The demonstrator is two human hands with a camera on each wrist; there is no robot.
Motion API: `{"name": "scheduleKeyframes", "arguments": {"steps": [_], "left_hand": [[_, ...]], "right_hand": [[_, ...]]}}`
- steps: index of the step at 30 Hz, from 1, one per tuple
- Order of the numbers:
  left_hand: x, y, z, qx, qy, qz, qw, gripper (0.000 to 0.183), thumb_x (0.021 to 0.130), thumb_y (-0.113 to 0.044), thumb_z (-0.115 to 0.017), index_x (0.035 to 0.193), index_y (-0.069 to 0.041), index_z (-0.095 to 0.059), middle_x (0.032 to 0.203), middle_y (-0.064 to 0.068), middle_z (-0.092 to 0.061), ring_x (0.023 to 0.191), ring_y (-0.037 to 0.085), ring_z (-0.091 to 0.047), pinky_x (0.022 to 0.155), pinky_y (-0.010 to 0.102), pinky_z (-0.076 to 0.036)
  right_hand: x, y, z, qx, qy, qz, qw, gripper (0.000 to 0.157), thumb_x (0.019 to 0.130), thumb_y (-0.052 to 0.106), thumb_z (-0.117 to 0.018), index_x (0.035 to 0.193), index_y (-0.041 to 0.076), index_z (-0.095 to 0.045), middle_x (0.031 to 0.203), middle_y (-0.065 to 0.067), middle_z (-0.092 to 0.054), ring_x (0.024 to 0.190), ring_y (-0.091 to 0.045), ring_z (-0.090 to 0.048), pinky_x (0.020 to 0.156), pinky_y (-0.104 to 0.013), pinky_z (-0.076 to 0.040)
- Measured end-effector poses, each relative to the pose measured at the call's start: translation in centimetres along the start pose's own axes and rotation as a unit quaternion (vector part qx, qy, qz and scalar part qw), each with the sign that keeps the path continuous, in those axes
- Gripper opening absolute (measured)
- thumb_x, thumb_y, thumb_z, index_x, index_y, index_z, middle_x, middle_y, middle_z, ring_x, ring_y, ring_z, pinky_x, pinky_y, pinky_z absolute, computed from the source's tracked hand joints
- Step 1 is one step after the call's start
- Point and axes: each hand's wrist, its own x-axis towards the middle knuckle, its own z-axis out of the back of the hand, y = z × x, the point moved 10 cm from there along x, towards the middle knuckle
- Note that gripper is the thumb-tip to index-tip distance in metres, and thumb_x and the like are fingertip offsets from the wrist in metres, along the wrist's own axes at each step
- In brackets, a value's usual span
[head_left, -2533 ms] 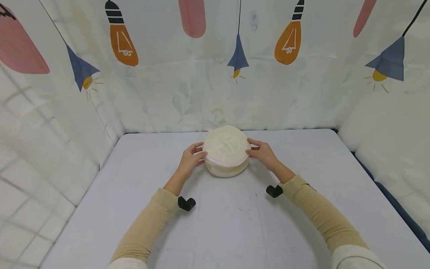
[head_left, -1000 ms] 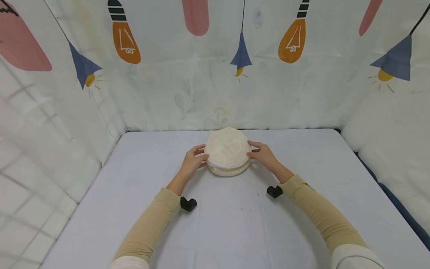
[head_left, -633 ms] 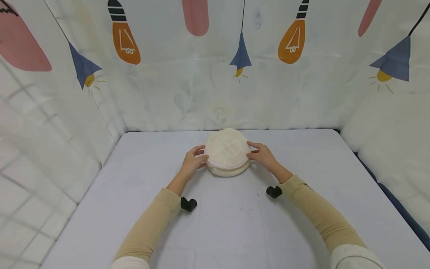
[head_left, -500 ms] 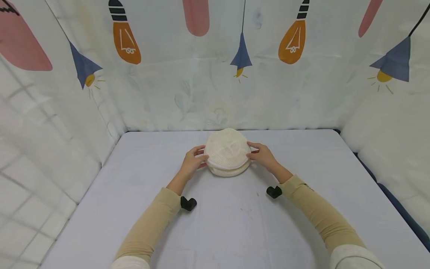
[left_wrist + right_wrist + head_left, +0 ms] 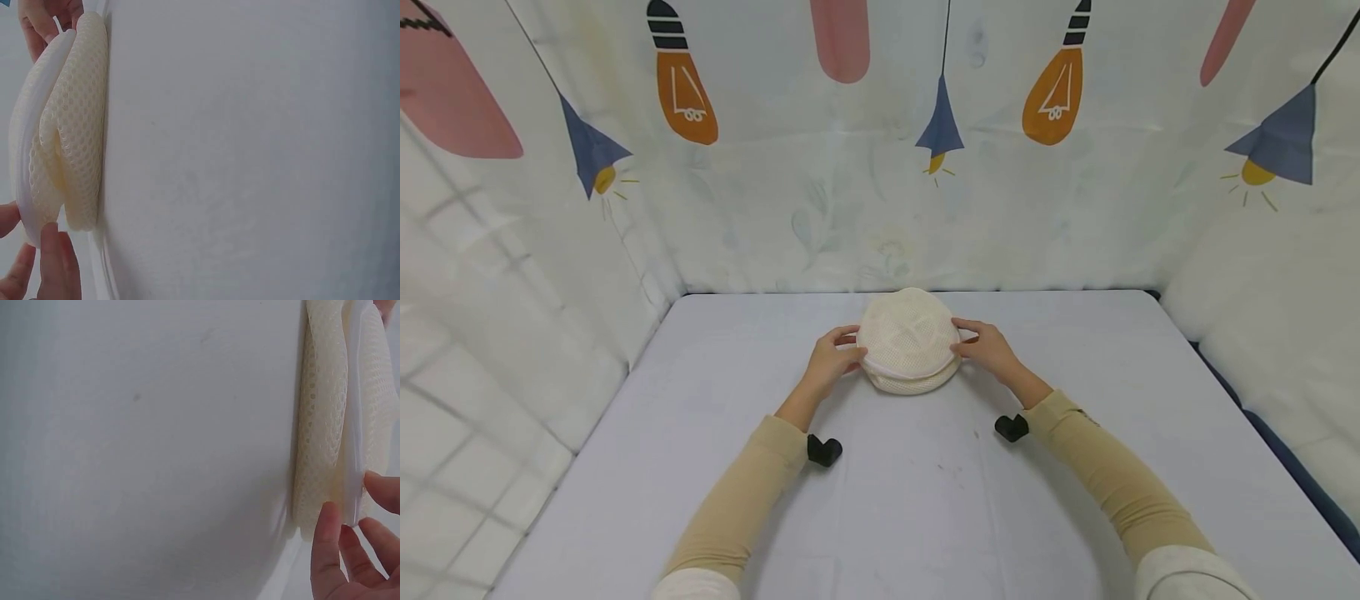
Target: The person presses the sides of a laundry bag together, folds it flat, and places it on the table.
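Observation:
A round cream mesh laundry bag (image 5: 907,333) with white piping along its edge sits near the table's far side, partly collapsed. My left hand (image 5: 831,357) pinches the left edge of its upper disc between thumb and fingers. On the opposite side my right hand (image 5: 988,346) pinches the right edge in the same way. The left wrist view shows the mesh side (image 5: 84,106) folded inward beneath the raised top. In the right wrist view the thumb lies over the white piping (image 5: 354,425), with fingers below it. The bag's underside is hidden.
A white cloth covers the table (image 5: 887,508), marked by a few small stains. Pale fabric walls (image 5: 745,217) printed with lamps and bulbs enclose it at the back and sides. A small black device (image 5: 824,451) is at each wrist.
The bag's top has sunk toward the table and its front side wall has folded flatter. Both hands have kept their hold on the edges, coming down slightly with it.

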Motion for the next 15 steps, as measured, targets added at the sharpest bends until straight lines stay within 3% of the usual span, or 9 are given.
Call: {"name": "scheduleKeyframes", "arguments": {"steps": [5,15], "left_hand": [[0.04,-0.04,0.26,0.012,-0.021,0.002,0.9997,0.048,0.083,-0.001,-0.066,0.128,-0.008,-0.052,0.114,0.014,-0.048,0.088,0.022,-0.052,0.079,0.035,-0.051],[0.17,0.04,0.29,0.021,-0.028,0.004,0.9994,0.051,0.083,-0.001,-0.067,0.13,-0.012,-0.051,0.114,0.014,-0.048,0.087,0.022,-0.054,0.078,0.032,-0.052]], "right_hand": [[0.17,-0.01,-0.07,0.0,0.011,0.009,1.0,0.059,0.086,0.012,-0.067,0.14,0.011,-0.043,0.136,-0.015,-0.044,0.106,-0.028,-0.055,0.084,-0.036,-0.049],[0.58,-0.27,0.12,-0.008,0.023,0.011,1.0,0.057,0.086,0.012,-0.067,0.138,0.009,-0.045,0.136,-0.014,-0.046,0.102,-0.026,-0.059,0.081,-0.033,-0.05]]}}
